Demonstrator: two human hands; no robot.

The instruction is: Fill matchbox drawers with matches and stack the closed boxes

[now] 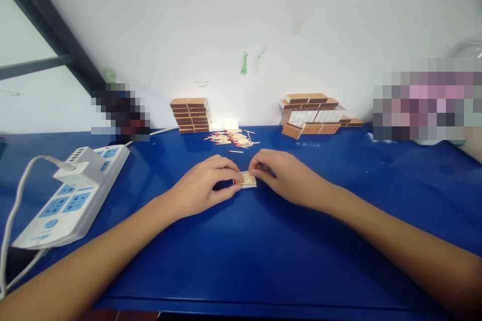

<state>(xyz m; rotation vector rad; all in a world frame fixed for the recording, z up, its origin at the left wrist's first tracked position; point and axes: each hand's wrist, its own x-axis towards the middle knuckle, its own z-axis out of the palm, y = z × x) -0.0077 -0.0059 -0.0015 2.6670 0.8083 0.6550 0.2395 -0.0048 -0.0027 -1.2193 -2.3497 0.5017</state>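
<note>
A small open matchbox tray (pixel 248 179) with red-tipped matches in it lies on the blue table. My left hand (pixel 209 180) grips it from the left, fingers over the red-headed end and thumb along the near side. My right hand (pixel 280 173) is at the tray's right end, thumb and forefinger pinched at its far right corner; whatever they hold, if anything, is hidden. Beyond the hands lies a loose pile of matches (pixel 235 138), with a single match (pixel 236 151) just in front of it.
Stacked matchboxes (pixel 189 116) stand against the wall at the left back. More boxes (pixel 312 129), with white trays among them, are piled at the right back. A white power strip (pixel 90 210) with a plugged-in charger (pixel 81 170) and cable lies at the left.
</note>
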